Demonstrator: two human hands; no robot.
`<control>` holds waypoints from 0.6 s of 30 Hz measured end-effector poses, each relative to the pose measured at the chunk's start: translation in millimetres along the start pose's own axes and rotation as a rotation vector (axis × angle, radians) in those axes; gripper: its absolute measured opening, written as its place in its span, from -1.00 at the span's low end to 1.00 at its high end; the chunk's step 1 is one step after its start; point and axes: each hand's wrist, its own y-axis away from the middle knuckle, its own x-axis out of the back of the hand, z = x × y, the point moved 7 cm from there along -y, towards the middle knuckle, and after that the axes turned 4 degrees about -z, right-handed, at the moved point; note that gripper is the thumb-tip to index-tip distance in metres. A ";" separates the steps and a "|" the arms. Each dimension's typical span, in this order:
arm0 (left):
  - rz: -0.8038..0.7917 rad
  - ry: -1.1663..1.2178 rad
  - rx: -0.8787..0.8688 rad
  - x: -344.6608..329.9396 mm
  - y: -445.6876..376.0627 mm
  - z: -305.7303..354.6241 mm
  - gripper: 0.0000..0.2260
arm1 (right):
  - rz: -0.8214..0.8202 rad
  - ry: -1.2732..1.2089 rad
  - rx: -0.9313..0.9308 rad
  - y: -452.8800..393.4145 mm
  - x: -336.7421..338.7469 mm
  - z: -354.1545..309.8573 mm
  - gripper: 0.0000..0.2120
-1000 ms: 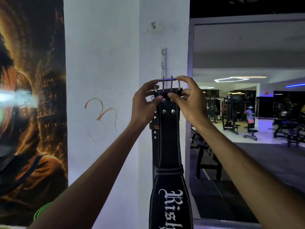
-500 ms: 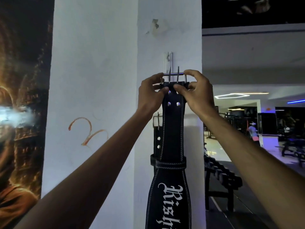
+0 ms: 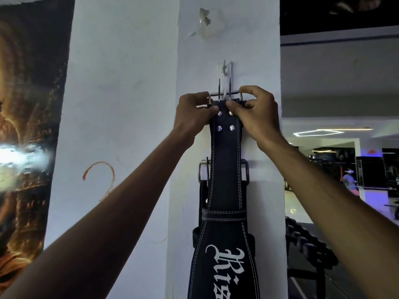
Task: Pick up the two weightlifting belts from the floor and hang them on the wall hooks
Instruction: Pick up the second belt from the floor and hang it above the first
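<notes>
A black weightlifting belt (image 3: pixel 224 244) with white stitching and white gothic lettering hangs down the white pillar. My left hand (image 3: pixel 193 114) and my right hand (image 3: pixel 257 112) pinch its top end on either side of the steel buckle (image 3: pixel 224 94). The buckle's two prongs point up, just below a white wall hook (image 3: pixel 225 69). Behind this belt hangs a second black belt, showing only its steel buckle (image 3: pixel 202 171) and dark edges at both sides. What that buckle hangs from is hidden.
A large dark-orange poster (image 3: pixel 28 137) covers the wall at left. An orange scribble (image 3: pixel 101 175) marks the pillar's left face. To the right lie a dumbbell rack (image 3: pixel 306 249), a lit gym floor and a distant person (image 3: pixel 348 180).
Both hands have lifted the belt's buckle end higher up the pillar, closer to the wall hook. The view has tilted up and moved nearer the pillar.
</notes>
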 end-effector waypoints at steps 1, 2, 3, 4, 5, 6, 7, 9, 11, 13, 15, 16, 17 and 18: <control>-0.017 0.008 0.009 -0.1 1.0 -3.6 -0.78 | -0.005 -0.019 -0.021 2.3 -0.5 3.8 -0.55; -0.027 0.017 0.017 0.1 2.5 -6.5 -0.78 | -0.008 -0.042 -0.036 4.8 -0.5 6.8 -0.55; -0.029 0.023 0.021 0.5 4.0 -8.5 -0.75 | -0.010 -0.056 -0.038 7.3 -0.3 8.3 -0.55; -0.026 0.026 0.019 0.8 4.9 -10.6 -0.70 | -0.015 -0.057 -0.032 10.0 -0.4 8.4 -0.56; -0.022 0.032 0.015 1.4 6.3 -12.1 -0.65 | -0.017 -0.054 -0.022 12.9 -0.7 8.3 -0.58; -0.017 0.038 0.014 1.8 7.7 -12.7 -0.62 | -0.009 -0.050 -0.016 15.2 -0.5 8.1 -0.61; -0.012 0.040 0.014 2.2 8.0 -12.2 -0.62 | 0.009 -0.043 -0.016 16.5 0.3 7.6 -0.64; -0.017 0.034 0.008 1.6 7.4 -9.5 -0.68 | 0.047 -0.006 -0.043 17.1 2.2 5.8 -0.64; -0.017 -0.001 0.002 0.0 4.7 -6.2 -0.62 | 0.052 0.063 -0.096 15.2 3.1 2.2 -0.55; 0.004 -0.044 0.005 -0.4 0.7 -6.5 -0.63 | 0.044 0.121 -0.148 11.9 2.9 0.3 -0.48; 0.051 -0.067 0.019 0.8 -1.5 -8.4 -0.66 | 0.052 0.161 -0.191 9.6 3.5 0.3 -0.47; 0.080 -0.073 0.032 1.3 -2.0 -9.6 -0.67 | 0.060 0.169 -0.210 9.0 3.8 1.1 -0.50; 0.108 -0.075 0.043 1.7 -2.2 -10.6 -0.68 | 0.069 0.167 -0.226 8.5 3.9 2.0 -0.53; 0.134 -0.074 0.055 1.4 -1.4 -10.8 -0.71 | 0.077 0.164 -0.242 8.2 3.9 3.1 -0.56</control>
